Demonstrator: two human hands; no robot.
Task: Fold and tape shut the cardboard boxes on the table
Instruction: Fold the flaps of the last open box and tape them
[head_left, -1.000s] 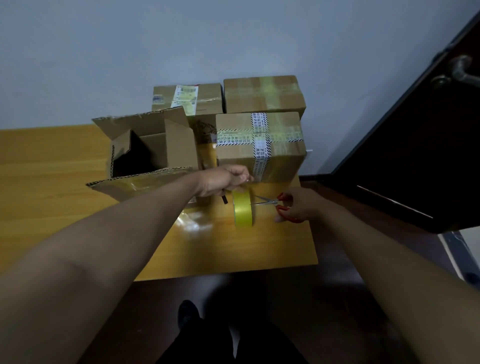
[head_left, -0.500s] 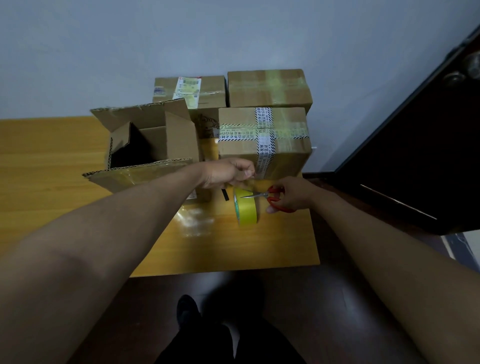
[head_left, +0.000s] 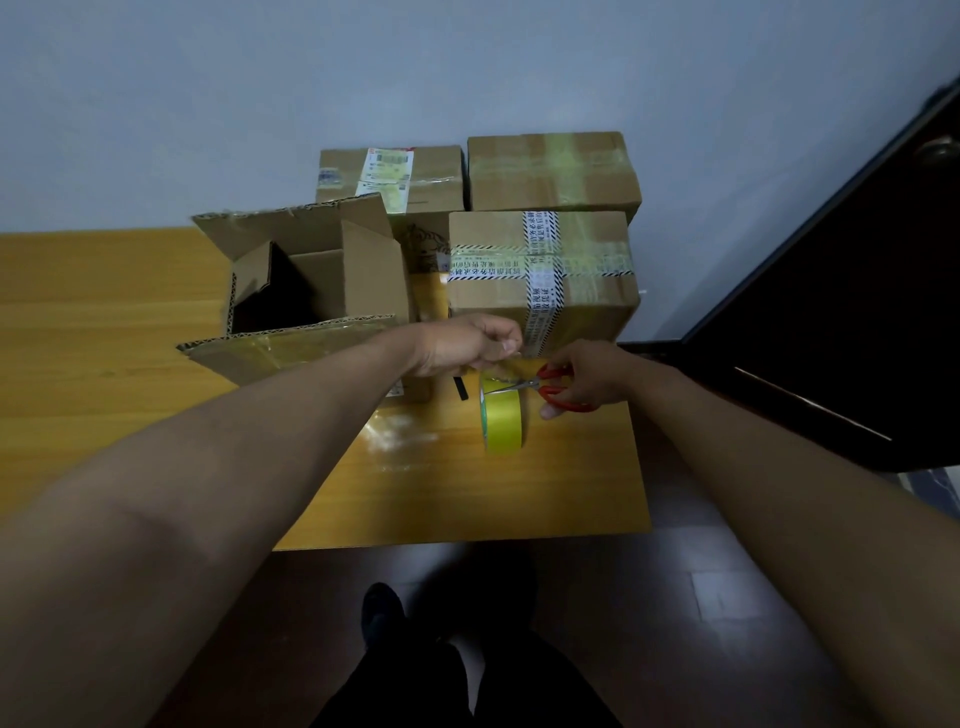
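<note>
While three taped boxes (head_left: 540, 280) stand shut, one open box (head_left: 311, 291) remains.

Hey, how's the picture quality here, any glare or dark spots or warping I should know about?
Head view: dim overall; a bright glare patch on the table left of the tape roll; the open box interior is black shadow; wide-angle warping stretches both forearms; the scissors blades look small and soft.

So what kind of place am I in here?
Probably a plain room at home or in a small office, used for packing: a wooden table against a bare wall, taped cardboard boxes stacked on it, and a dark door beside it.
</note>
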